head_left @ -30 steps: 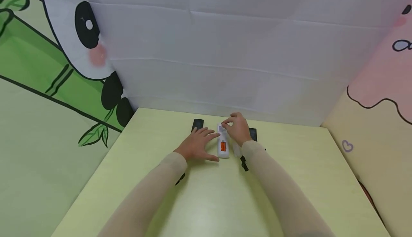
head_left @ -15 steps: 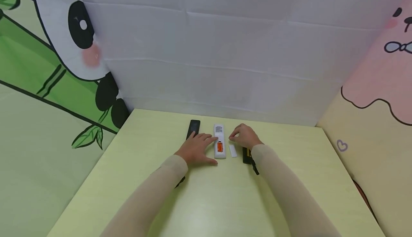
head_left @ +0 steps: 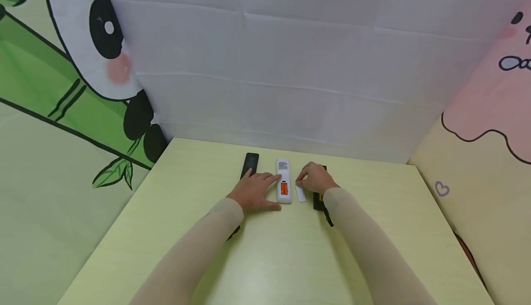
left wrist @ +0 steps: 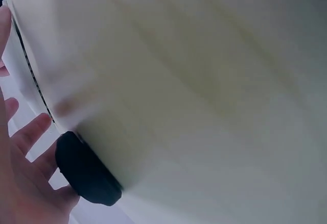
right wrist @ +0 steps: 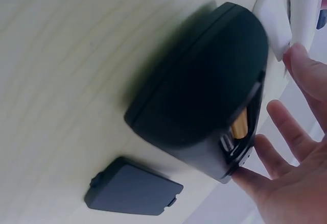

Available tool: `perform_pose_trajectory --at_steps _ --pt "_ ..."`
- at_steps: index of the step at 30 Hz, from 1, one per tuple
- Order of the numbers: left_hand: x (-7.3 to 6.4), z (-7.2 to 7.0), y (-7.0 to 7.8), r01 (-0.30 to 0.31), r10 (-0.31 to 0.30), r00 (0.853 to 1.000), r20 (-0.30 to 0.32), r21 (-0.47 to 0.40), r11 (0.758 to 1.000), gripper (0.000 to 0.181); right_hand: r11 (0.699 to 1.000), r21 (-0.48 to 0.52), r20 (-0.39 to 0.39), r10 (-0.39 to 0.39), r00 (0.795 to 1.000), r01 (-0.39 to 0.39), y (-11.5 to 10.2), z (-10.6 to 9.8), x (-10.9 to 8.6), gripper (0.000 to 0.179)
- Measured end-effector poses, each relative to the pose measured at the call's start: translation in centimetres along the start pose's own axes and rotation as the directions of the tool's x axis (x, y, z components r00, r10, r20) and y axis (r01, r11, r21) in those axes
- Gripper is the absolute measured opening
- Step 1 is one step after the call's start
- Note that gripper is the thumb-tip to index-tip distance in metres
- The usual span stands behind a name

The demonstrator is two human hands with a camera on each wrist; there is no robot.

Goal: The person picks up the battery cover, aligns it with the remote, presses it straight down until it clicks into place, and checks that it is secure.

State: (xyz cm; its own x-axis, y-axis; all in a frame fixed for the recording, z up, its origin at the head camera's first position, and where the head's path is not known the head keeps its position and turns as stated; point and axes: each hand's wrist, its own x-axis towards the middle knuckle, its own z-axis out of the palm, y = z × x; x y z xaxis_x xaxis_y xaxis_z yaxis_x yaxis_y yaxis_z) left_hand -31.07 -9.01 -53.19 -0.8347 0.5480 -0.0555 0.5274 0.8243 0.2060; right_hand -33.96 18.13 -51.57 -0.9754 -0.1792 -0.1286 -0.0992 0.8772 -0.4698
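Observation:
The white remote control (head_left: 284,175) lies face down, its battery compartment uncovered and orange inside. My left hand (head_left: 256,190) is spread beside it, the index fingertip at the remote's left edge. To the right lies a slim white battery cover (head_left: 300,194). The thumb and fingertips of my right hand (head_left: 316,179) pinch its far end; in the right wrist view the thumb meets the white cover (right wrist: 273,20). Beneath the right wrist sits a black remote control (right wrist: 199,76), its compartment open with a gold-and-black battery inside. The left wrist view catches the left fingers at its edge.
A second black remote control (head_left: 250,162) lies to the left, partly covered by the left hand. A loose black battery cover (right wrist: 135,189) lies by the open black remote. Behind the pale yellow table (head_left: 265,259) hangs a white cloth backdrop (head_left: 265,65).
My right hand has left the far end of the white remote, moved right, and come down onto the white battery cover. The left hand stays by the remote.

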Motion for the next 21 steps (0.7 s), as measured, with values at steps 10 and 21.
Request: perform_pose_trajectory --at_steps 10,21 --pt "-0.14 -0.66 0.77 0.038 -0.038 0.999 0.020 -0.030 0.999 0.103 1.000 -0.005 -0.020 0.018 1.000 -0.018 0.06 0.83 0.01 0.010" --pt "0.53 -0.66 0.91 0.057 -0.057 0.998 0.035 0.004 0.998 0.104 0.993 -0.102 -0.033 -0.059 0.998 0.055 -0.60 0.82 0.23 0.016"
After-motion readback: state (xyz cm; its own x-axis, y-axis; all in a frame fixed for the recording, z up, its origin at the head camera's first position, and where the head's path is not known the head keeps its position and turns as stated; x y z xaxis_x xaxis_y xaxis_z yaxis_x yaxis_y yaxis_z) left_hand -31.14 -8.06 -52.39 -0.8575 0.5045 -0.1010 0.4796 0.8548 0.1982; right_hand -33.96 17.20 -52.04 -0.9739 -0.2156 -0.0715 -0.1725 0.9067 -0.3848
